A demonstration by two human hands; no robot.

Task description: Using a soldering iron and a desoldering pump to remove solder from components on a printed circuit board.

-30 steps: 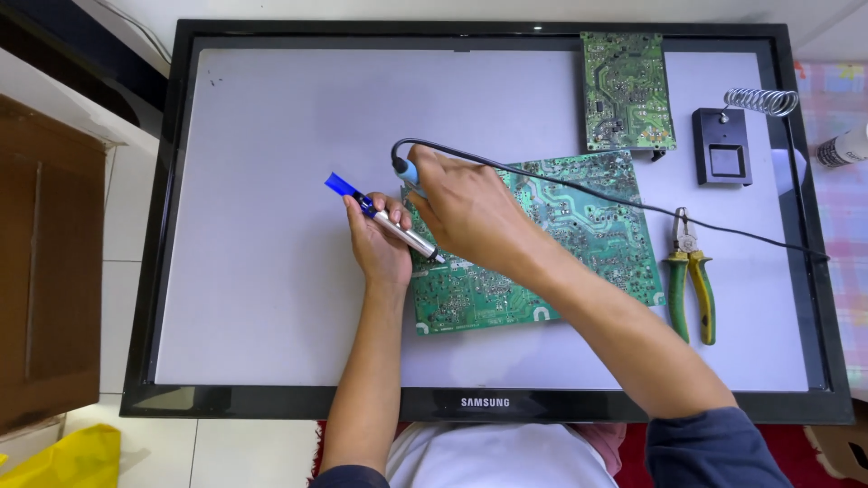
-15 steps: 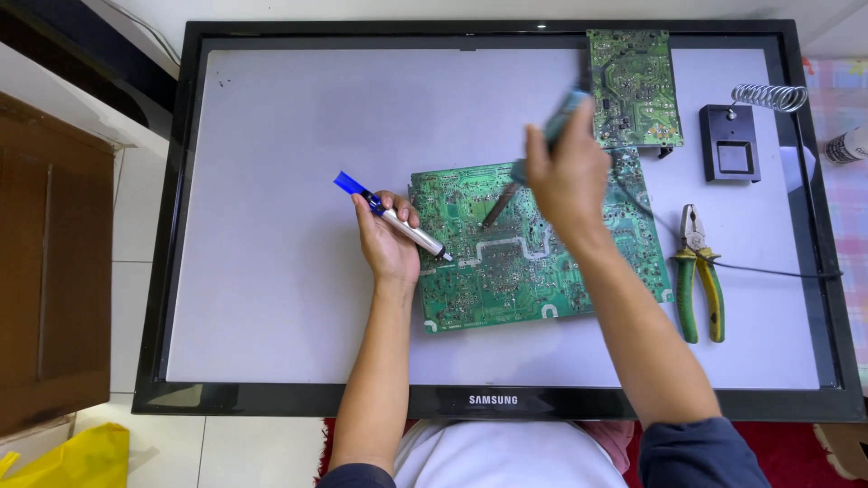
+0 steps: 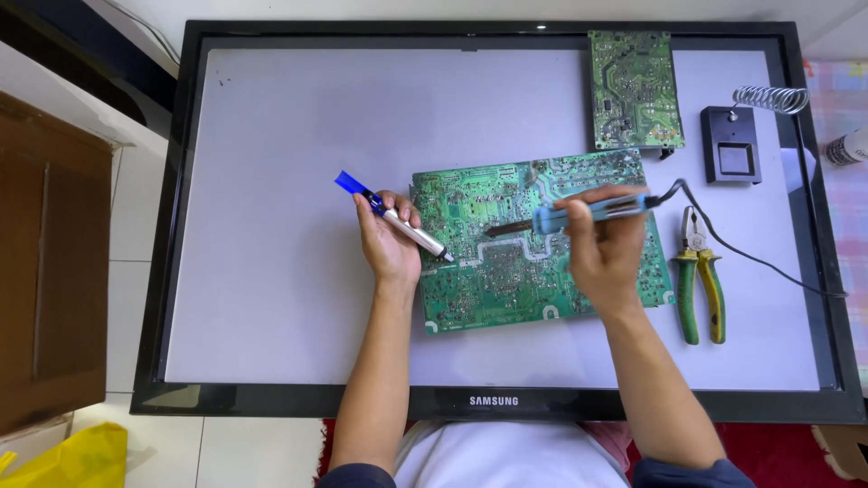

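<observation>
1. My left hand is curled round a desoldering pump, fingers pinching its silver barrel; the blue plunger end points up and to the left, and the tip sits at the left edge of the board.
2. My right hand is closed on a soldering iron with a blue handle, held nearly level. Its dark tip points left and hovers over the middle of the board; I cannot tell whether it touches.
3. The iron's black cord leaves the handle on the right and runs off across the panel toward the right edge.
4. The board is large and green, lying slightly tilted on a flat monitor that serves as the work surface, roughly at its centre.
5. A smaller green board lies at the top, just above the large one.
6. A black iron stand with a coiled wire holder sits to the right of the smaller board.
7. Pliers with green and yellow grips lie just right of my right hand, jaws pointing up.
</observation>
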